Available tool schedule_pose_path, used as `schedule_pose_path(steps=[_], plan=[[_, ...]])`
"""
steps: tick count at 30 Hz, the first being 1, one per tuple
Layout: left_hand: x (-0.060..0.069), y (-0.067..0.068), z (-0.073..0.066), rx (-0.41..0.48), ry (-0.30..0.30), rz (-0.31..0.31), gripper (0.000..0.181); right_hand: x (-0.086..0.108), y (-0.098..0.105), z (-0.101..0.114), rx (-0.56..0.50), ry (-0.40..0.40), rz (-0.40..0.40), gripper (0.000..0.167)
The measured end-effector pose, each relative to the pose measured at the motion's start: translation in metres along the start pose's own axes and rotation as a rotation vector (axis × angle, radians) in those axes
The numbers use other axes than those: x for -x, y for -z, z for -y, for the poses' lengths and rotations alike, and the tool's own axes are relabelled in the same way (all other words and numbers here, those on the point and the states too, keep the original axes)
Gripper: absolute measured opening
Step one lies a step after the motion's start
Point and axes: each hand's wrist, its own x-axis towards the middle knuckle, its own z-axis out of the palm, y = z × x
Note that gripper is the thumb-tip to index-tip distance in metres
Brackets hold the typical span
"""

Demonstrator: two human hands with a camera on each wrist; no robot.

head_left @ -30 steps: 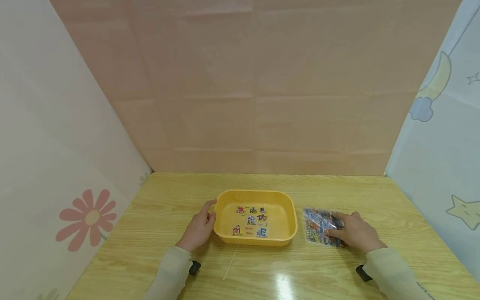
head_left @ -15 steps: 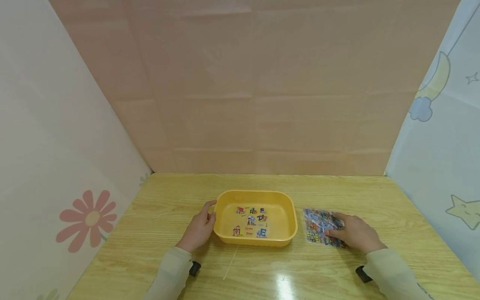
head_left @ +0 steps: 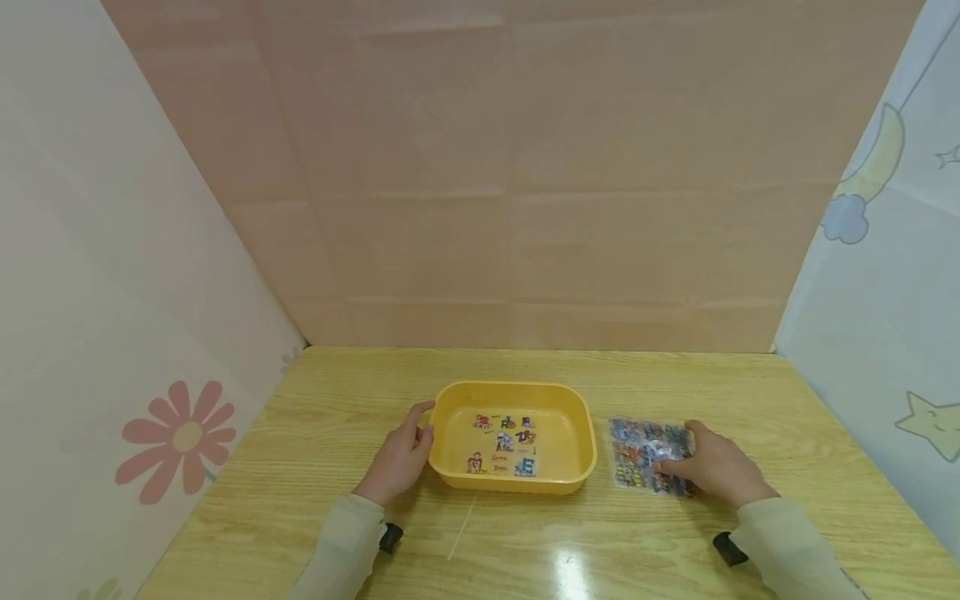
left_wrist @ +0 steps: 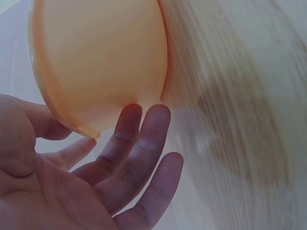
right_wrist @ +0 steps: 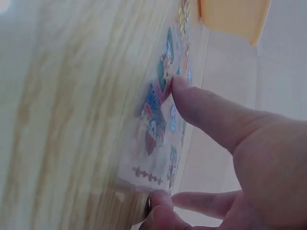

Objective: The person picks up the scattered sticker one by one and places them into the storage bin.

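Observation:
A yellow plastic basin stands mid-table in the head view, with colourful cartoon pictures on its bottom. My left hand is at its left end. In the left wrist view, fingertips touch or nearly touch the basin's outer wall, and the thumb is near the rim. A clear sheet of small cartoon stickers lies flat to the right of the basin. My right hand rests at the sheet's right side. The right wrist view shows the thumb on the printed face and the other fingers by the near edge.
A thin pale strip lies on the wood-grain table in front of the basin. A tan backdrop closes the back, and printed panels with a flower and a star flank both sides.
My right hand has shifted slightly rightward, so more of the sticker sheet shows. The left hand and the basin look nearly unchanged.

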Motion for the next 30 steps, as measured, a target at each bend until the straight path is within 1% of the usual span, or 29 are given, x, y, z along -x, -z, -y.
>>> schedule_pose_path(steps=[8, 12, 19, 25, 28, 30], plan=[[-0.0004, -0.0007, 0.0012, -0.005, 0.002, -0.003, 0.044, 0.0006, 0.0035, -0.0043, -0.007, -0.020, -0.012, 0.114], [-0.0005, -0.0005, 0.0011, -0.004, 0.002, -0.003, 0.044, 0.0011, 0.0053, -0.0046, -0.009, -0.027, -0.025, 0.107], [0.0001, -0.0003, 0.0018, 0.004, 0.002, 0.002, 0.044, 0.0021, 0.0070, -0.0054, -0.044, -0.024, -0.042, 0.075], [0.0000, -0.0003, 0.0018, 0.007, 0.000, 0.001, 0.044, 0.0037, 0.0093, -0.0053, -0.062, 0.010, -0.092, 0.043], [-0.0001, -0.0004, 0.0017, 0.009, -0.001, 0.000, 0.044, 0.0035, 0.0099, -0.0057, -0.080, 0.028, -0.107, 0.033], [-0.0001, -0.0004, 0.0020, 0.009, -0.001, 0.000, 0.044, 0.0030, 0.0103, -0.0057, -0.088, 0.036, -0.115, 0.031]])
